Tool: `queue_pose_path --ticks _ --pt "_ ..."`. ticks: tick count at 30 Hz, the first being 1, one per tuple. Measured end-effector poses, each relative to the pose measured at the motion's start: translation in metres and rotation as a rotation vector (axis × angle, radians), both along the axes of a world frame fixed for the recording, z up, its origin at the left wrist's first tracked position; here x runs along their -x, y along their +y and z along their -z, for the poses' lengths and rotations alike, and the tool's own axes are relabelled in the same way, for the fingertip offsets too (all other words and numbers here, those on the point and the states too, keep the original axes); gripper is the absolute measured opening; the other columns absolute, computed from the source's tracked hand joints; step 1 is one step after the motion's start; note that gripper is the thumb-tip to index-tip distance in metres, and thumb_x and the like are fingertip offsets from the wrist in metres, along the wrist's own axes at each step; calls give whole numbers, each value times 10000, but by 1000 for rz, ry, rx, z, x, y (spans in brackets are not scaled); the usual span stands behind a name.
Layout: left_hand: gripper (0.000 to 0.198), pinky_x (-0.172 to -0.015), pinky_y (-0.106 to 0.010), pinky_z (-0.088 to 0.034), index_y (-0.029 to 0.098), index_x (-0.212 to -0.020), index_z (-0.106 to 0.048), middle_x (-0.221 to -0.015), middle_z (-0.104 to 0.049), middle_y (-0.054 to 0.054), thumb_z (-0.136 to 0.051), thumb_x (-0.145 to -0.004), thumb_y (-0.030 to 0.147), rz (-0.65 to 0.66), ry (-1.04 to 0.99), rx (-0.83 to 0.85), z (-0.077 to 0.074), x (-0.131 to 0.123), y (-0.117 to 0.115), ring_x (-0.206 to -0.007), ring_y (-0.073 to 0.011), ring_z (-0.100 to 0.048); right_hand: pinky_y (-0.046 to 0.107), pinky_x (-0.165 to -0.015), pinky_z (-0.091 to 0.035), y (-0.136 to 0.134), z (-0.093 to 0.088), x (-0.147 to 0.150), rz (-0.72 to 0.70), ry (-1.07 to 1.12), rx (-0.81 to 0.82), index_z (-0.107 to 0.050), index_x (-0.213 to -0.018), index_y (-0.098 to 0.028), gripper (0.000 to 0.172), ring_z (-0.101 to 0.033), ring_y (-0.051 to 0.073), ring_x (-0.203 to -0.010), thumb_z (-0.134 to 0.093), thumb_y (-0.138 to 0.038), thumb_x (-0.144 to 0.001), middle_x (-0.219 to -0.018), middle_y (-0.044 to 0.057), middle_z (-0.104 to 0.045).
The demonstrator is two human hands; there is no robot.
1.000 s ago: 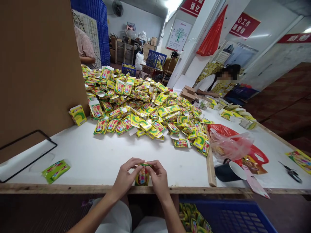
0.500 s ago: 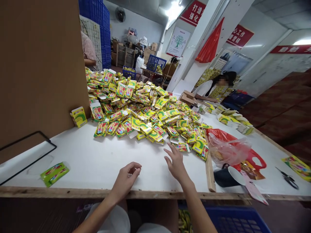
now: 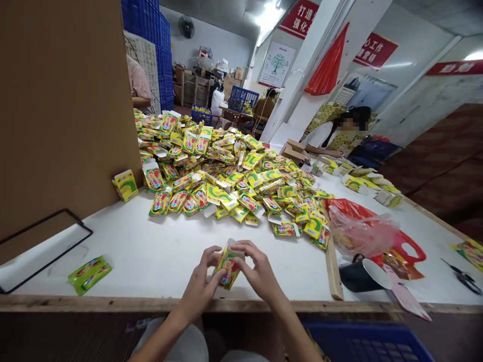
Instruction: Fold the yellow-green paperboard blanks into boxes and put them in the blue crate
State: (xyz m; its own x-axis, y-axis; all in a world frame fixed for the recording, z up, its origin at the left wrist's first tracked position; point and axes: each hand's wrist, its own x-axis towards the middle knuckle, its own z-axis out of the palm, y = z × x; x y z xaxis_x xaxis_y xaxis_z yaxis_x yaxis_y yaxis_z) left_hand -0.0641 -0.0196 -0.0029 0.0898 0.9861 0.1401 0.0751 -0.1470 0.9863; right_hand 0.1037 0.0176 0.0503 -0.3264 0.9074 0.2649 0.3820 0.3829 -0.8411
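Note:
Between my two hands, just above the near part of the white table, is a small yellow-green printed crayon-style box (image 3: 229, 269) with a pale flap at its upper end. My left hand (image 3: 206, 276) grips it from the left side, thumb across its front. On the other side my right hand (image 3: 256, 269) has its fingers at the box's top and right edge. Beyond them spreads a big pile of similar small boxes (image 3: 226, 171), many with flaps standing up. A flat green packet (image 3: 89, 274) lies on the table to the left.
A tall cardboard sheet (image 3: 68, 110) and a black wire frame (image 3: 85, 226) stand left. To the right are a wooden strip (image 3: 332, 269), a dark cup (image 3: 358, 275), plastic bags (image 3: 366, 234) and scissors (image 3: 466, 277). A co-worker (image 3: 324, 133) sits beyond. A blue crate (image 3: 370, 342) is below the table edge.
My right hand has come back from the pile's near edge with a small box and now meets my left hand. Both hands are on that box. The view has shifted slightly.

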Motion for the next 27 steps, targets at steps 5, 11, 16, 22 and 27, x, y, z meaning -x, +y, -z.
queue_pose_path --ticks 5,11,16,22,27 --pt "356 -708 -291 -526 263 -1218 -382 -997 -584 -41 -472 -874 276 91 -103 114 -5 1 0 -812 -166 -636 314 -779 -516 -17 46 6 155 447 233 -530 -1053 -245 285 -635 188 -868 -644 -271 -793 -1007 47 -638" --pt "370 -717 -269 -514 234 -1226 -418 -1049 -599 -61 -471 -860 254 198 -112 148 -6 5 3 -814 -162 -636 339 -806 -510 -25 58 5 159 436 292 -600 -972 -200 213 -640 218 -891 -627 -334 -808 -925 62 -683" --pt "254 -783 -276 -507 204 -1090 -501 -1110 -609 -71 -485 -839 245 183 -79 136 -5 7 8 -935 -189 -626 316 -778 -490 -16 49 9 189 310 234 -651 -859 -182 136 -630 204 -836 -586 -299 -834 -844 47 -684" --pt "249 -928 -318 -446 220 -1061 -471 -1096 -615 -51 -476 -820 158 42 -73 8 -7 1 10 -1035 -176 -587 297 -769 -492 -14 52 18 237 417 165 -613 -942 -206 131 -629 178 -824 -602 -258 -822 -861 27 -671" --pt "99 -805 -290 -475 195 -890 -573 -911 -641 -39 -497 -838 231 -25 76 -16 -10 1 12 -890 -184 -607 293 -781 -481 -18 40 21 162 284 116 -674 -875 -191 102 -623 191 -873 -608 -246 -820 -903 50 -680"
